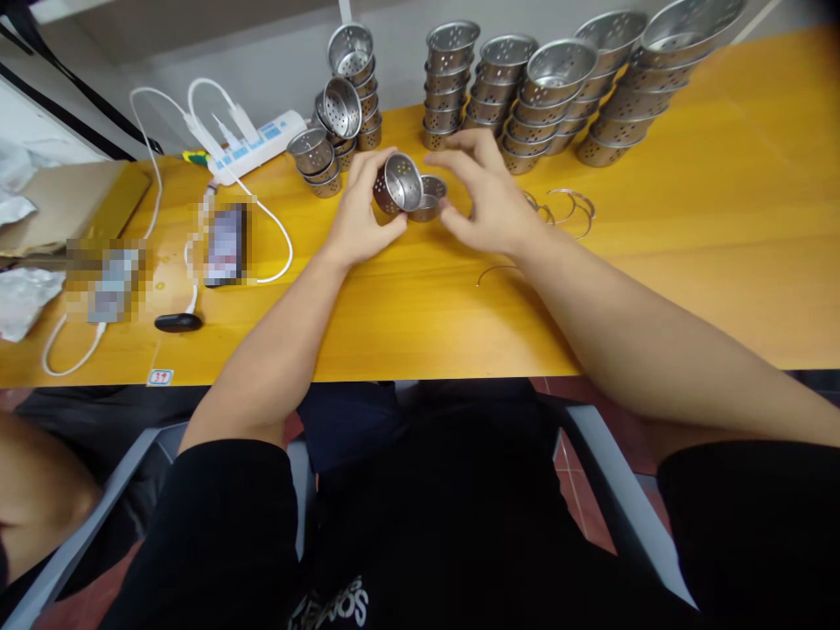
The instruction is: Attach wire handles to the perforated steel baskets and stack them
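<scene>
Left hand [360, 219]: gripped a cup [402, 184] by its sides, tilted, which turned its mouth partly toward the right hand.
Right hand [492, 197]: was open, fingers spread; whether its thumb touched the second cup [430, 205], cannot tell.
Second cup: sat just beside the first, within easy reach.
Stacks [447, 87]: stood nested at the back, probably saving room.
</scene>
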Tool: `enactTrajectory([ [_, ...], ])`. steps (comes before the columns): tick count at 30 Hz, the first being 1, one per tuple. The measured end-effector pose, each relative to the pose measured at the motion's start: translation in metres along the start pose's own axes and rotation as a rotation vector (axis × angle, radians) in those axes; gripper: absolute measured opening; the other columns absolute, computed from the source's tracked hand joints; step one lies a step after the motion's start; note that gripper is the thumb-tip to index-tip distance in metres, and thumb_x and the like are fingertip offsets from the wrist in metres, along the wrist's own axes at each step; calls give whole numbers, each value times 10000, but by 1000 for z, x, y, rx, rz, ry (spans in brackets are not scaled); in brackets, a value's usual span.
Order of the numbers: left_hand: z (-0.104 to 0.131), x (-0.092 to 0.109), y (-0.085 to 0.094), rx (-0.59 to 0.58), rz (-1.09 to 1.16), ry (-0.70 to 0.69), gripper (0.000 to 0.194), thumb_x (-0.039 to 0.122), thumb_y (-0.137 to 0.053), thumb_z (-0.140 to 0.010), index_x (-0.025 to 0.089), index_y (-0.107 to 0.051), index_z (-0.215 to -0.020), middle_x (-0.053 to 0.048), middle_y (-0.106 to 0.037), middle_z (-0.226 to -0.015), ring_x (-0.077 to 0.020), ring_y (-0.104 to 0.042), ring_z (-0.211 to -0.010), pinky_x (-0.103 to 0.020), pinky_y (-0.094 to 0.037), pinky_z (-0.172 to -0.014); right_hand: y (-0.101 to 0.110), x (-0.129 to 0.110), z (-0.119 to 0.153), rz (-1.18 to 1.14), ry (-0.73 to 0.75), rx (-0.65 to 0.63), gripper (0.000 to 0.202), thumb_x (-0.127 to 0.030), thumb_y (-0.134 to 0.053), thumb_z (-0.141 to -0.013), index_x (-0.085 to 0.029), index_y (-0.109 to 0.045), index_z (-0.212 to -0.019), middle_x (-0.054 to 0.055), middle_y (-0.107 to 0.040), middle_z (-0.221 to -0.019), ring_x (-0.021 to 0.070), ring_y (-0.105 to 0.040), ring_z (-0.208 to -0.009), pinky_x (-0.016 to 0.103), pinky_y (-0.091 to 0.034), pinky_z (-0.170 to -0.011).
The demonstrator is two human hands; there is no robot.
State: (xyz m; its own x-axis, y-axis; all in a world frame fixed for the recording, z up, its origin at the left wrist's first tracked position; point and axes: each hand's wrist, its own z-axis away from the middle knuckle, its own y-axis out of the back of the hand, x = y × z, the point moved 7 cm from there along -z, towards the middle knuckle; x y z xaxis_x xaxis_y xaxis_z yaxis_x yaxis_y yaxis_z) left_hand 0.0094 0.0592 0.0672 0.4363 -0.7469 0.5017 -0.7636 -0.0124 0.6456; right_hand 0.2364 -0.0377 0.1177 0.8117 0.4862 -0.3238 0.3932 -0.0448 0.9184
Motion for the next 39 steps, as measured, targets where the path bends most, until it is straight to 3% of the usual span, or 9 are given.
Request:
enactTrajectory([
  [5, 1, 15, -11, -90, 52, 4, 976, 696, -1049, -979, 370, -629, -1798, -161, -693, -1797, -525, -678, -1764, -746, -583, -1522, -13, -5, -2, -115, 67, -3, 923, -601, -854, -1044, -495, -664, -1941, 75, -559, -2014, 627, -397, -1899, 921, -390, -1511],
  [8, 1, 20, -12, -92, 52, -32, 992, 661, -1094, -931, 387, -658, -1779, -144, -703, -1774, -508, -707, -1722, -730, -595, -1508, -14, -2, -2, -103, 42, -23, 852, -600, -879, -1042, -557, -702, -1874, 67, -611, -1965, 637, -431, -1862, 960, -407, -1476],
  [11, 1, 17, -11, -84, 59, -30, 1007, 632, -1137, -900, 385, -680, -1763, -151, -703, -1756, -510, -698, -1717, -733, -567, -1530, -7, 1, 0, -86, -9, -26, 774, -652, -837, -1099, -589, -700, -1857, 76, -663, -1896, 627, -442, -1842, 948, -406, -1480],
  [14, 1, 16, -12, -99, 59, -35, 1010, 567, -1148, -901, 398, -676, -1778, -153, -685, -1760, -505, -667, -1747, -730, -523, -1571, 0, 3, 1, -113, -26, -1, 721, -747, -784, -1152, -538, -724, -1838, 115, -681, -1859, 624, -490, -1792, 890, -427, -1486],
  [18, 1, 19, -14, -105, 65, -38, 1019, 501, -1141, -913, 410, -661, -1807, -148, -650, -1792, -495, -637, -1783, -734, -497, -1594, 0, 10, 0, -163, -30, 16, 754, -939, -715, -1170, -495, -757, -1778, 134, -724, -1806, 624, -549, -1723, 843, -471, -1457],
  [22, 1, 19, -14, -111, 66, -9, 960, 539, -1130, -960, 412, -673, -1795, -153, -651, -1792, -501, -615, -1806, -742, -461, -1616, 0, 12, -1, -189, 12, 14, 832, -1087, -679, -1135, -487, -799, -1700, 125, -706, -1832, 614, -572, -1713, 803, -491, -1442],
  [28, 1, 23, -11, -101, 46, -52, 1042, 625, -1160, -908, 421, -659, -1799, -158, -651, -1785, -546, -601, -1799, -771, -446, -1612, -1, 20, -2, -238, -42, 12, 838, -1105, -700, -1088, -541, -839, -1691, 109, -784, -1746, 636, -579, -1691, 874, -507, -1411],
  [34, -1, 31, -10, -84, 52, -26, 936, 633, -1161, -904, 398, -720, -1696, -153, -684, -1733, -558, -630, -1761, -812, -460, -1591, -1, 23, -5, -327, 32, 74, 738, -1091, -709, -1078, -502, -945, -1456, 98, -822, -1645, 574, -668, -1632, 831, -555, -1427],
  [39, -3, 17, -2, -24, 19, -15, 932, 641, -1148, -914, 417, -691, -1696, -152, -677, -1758, -538, -631, -1757, -798, -495, -1573, 15, 31, 1, -229, -80, 262, 762, -1075, -591, -1144, -589, -841, -1676, 72, -812, -1715, 588, -569, -1709, 854, -576, -1372],
])
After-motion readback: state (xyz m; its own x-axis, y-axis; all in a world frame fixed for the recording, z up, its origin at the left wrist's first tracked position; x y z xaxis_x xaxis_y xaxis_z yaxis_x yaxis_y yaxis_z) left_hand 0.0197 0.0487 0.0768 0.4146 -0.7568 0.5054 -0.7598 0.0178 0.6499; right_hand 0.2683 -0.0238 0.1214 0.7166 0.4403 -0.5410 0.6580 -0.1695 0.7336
